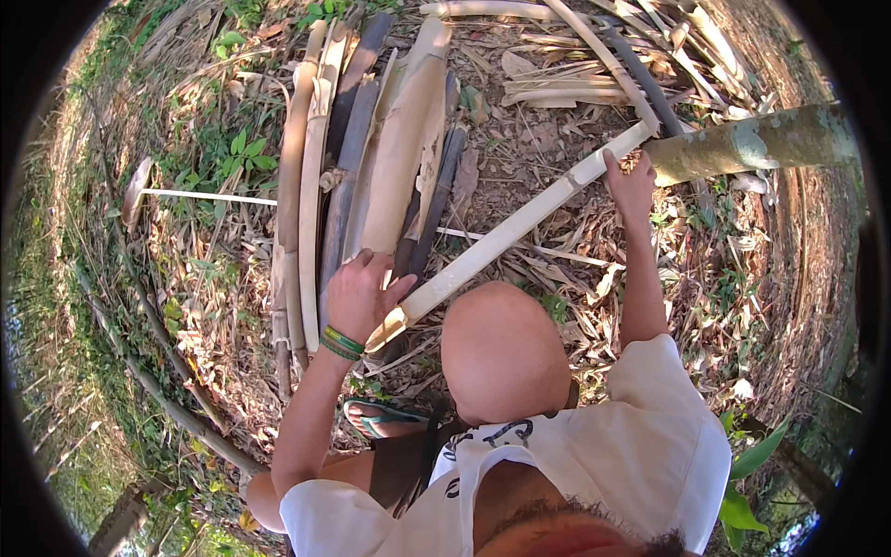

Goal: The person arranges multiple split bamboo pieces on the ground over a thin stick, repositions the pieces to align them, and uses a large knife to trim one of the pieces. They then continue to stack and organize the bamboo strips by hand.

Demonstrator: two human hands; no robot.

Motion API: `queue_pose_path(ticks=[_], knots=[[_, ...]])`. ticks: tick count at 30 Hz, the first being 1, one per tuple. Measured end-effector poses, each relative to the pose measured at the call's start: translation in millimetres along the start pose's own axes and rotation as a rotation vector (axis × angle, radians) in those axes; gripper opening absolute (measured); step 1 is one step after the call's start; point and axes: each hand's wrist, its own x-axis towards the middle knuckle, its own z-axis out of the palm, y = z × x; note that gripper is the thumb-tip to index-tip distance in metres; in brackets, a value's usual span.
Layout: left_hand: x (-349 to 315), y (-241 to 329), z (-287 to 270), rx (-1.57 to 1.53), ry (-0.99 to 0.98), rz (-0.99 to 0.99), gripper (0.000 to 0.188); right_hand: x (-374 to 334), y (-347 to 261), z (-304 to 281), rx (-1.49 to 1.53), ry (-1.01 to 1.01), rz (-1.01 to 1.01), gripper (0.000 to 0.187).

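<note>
A long pale split bamboo strip [501, 239] runs diagonally from beside my left wrist up to the right, with its hollow side showing. My right hand [633, 186] is closed around its edge near the far end, by a tree trunk. My left hand [357, 295] is at the near end of a row of bamboo pieces, its fingers apart over a wide split bamboo piece [406, 139]. The left thumb points toward the strip, close to its near end; whether it touches cannot be made out. Green bands circle that wrist.
A mottled trunk [756, 146] juts in from the right. Dark and pale bamboo lengths [306, 176] lie at left. More split pieces [566, 88] are piled at the far right. A tool with a thin white handle [209, 196] lies left. My bent knee [506, 353] and sandalled foot [390, 420] are close.
</note>
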Motion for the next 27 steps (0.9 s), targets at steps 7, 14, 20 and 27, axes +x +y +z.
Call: queue_pose_path(ticks=[7,14,20,27], knots=[[-38.2,26.5,61.7,0.061,-0.147,0.159,0.058,-43.7,65.0,103.7,0.405,-0.226,0.165,0.083],[-59.3,41.2,165.9,0.354,-0.160,0.069,0.086,-44.5,28.4,127.5,0.761,-0.307,0.354,0.029],[-63.6,43.3,174.9,0.065,0.000,-0.117,0.072,-46.6,-1.6,115.4,0.922,-0.042,0.195,0.034],[-54.0,14.3,118.9,-0.710,0.086,-0.185,0.031,-72.6,-141.6,48.2,1.525,-0.403,0.079,0.047]])
